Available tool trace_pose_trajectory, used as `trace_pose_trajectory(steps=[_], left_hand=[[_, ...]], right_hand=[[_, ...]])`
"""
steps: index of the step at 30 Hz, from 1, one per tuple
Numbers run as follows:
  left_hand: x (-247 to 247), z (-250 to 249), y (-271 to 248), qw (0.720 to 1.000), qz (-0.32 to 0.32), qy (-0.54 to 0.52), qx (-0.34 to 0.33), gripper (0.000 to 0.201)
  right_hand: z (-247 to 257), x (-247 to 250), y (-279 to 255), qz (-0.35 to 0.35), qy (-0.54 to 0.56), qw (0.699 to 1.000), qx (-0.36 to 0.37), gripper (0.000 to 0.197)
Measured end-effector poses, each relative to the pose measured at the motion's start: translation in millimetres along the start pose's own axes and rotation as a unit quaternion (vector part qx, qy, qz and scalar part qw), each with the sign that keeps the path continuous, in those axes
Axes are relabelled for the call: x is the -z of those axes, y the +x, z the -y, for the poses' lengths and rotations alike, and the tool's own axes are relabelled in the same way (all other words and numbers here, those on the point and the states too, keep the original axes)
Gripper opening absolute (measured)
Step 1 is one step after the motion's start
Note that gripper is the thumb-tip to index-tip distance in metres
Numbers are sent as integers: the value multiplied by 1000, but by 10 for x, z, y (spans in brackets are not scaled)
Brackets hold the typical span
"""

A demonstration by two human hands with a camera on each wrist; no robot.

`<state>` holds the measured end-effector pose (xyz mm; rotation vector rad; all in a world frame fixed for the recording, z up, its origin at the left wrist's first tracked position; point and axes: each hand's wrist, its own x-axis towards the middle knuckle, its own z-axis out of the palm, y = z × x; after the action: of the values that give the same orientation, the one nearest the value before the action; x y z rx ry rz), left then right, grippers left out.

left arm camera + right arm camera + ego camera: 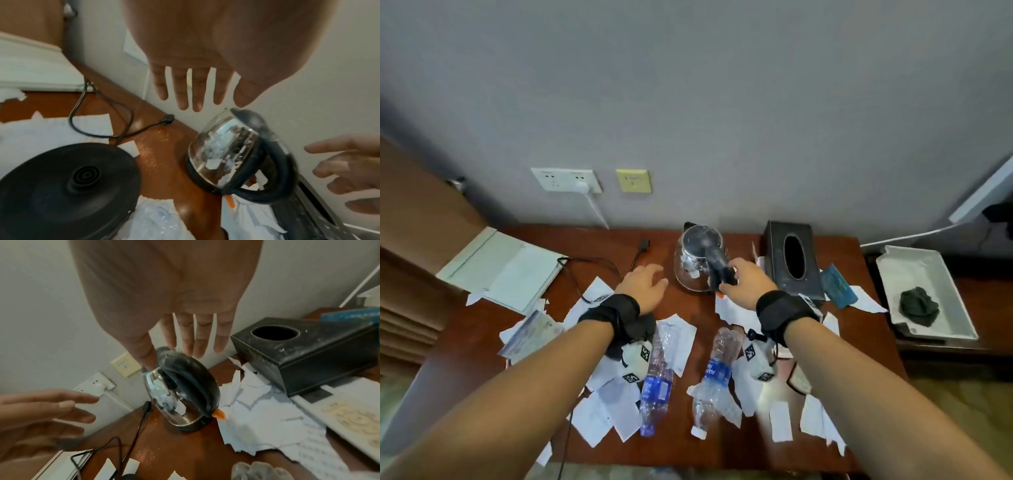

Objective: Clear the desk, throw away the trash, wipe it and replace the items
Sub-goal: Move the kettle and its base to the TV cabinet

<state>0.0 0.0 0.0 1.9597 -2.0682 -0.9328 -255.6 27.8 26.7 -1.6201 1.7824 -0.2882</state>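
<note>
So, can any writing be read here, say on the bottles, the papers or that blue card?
"AQUA": sideways on the blue label of the right bottle; what follows is blurred.
The left bottle: label blurred, unreadable.
The torn papers: print too small.
The blue card: blurred.
The telephone keypad: blurred.
</note>
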Motion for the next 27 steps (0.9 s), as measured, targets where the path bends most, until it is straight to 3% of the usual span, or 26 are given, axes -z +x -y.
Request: trace_pose_trajectory(steps=[7, 13, 17, 22, 27], left_hand=[[-131, 580, 322, 996, 54, 10, 68, 45], [-221, 788, 490, 991, 66, 35, 109, 42], [-246, 875, 597, 982, 43, 67, 169, 60], [-200, 1032, 750, 962, 39, 138, 233, 70], [-260, 1241, 786, 948, 80, 202, 232, 67]], right_hand=[[3, -292, 344, -64, 0, 991, -115, 60], [-186, -515, 491, -47, 90, 984, -144, 32], [-306, -585, 595, -53, 166, 969, -176, 19], [-375, -668, 686, -74, 221, 952, -199, 13], [-408, -736, 705, -96, 232, 946, -205, 13]])
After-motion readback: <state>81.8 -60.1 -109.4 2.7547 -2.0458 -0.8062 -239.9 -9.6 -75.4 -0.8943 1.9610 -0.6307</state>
